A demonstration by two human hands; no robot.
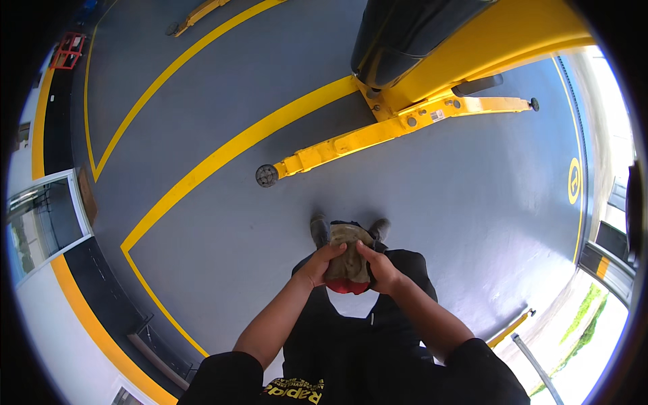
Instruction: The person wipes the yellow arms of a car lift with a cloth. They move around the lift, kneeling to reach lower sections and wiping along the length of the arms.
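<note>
In front of my body I hold a tan, stained fabric bundle (349, 251) with a red lower part; it resembles work gloves, but its exact kind is unclear. My left hand (326, 260) grips its left side with the thumb on top. From the right, my right hand (379, 267) grips it the same way. Both thumbs point toward each other over the tan face, and the other fingers are hidden beneath. Dark material shows behind its far edge. Below it are my dark shoes (320, 229) on the grey floor (223, 223).
Ahead stands a yellow lift post with a black cover (398, 40). Its low yellow arm (358, 138) stretches across the floor, ending in a round black pad (266, 175). Yellow lines (202, 182) mark the floor. A window (47, 216) is at left; an outdoor opening lies at right.
</note>
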